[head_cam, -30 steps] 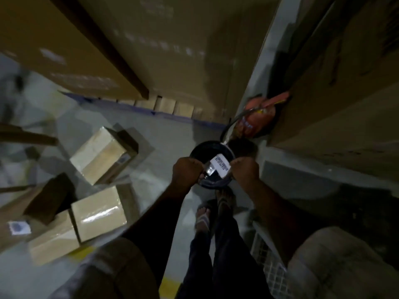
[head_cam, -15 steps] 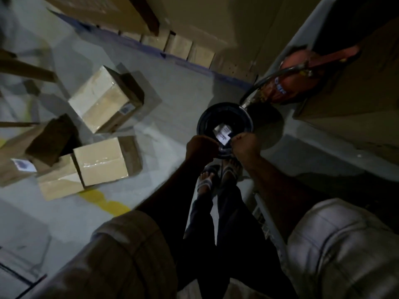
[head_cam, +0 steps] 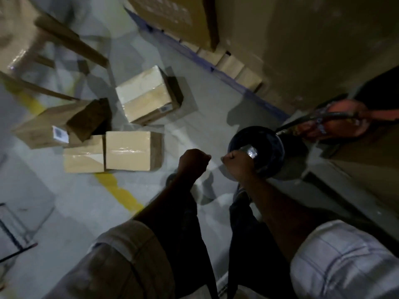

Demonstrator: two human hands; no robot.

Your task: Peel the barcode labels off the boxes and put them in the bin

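A round black bin [head_cam: 272, 134] stands on the floor just past my feet. My right hand [head_cam: 237, 164] is curled at its near rim and pinches a white barcode label [head_cam: 251, 151] over the opening. My left hand [head_cam: 195, 161] is a closed fist a little to the left, apart from the right, with nothing plainly in it. Several cardboard boxes lie on the floor to the left. One taped box [head_cam: 145, 98] carries a small label [head_cam: 165, 108] on its side. An open box [head_cam: 43, 128] carries another label [head_cam: 60, 134].
Two more taped boxes [head_cam: 127, 150] [head_cam: 83, 157] sit side by side by a yellow floor line [head_cam: 117, 187]. A red fire extinguisher [head_cam: 339, 121] with a black hose lies right of the bin. Tall cartons [head_cam: 172, 16] on a pallet rise behind.
The view swung left and the bin now sits to the right. My hands, which held the label together over the bin, have come apart; the label stays at my right hand.
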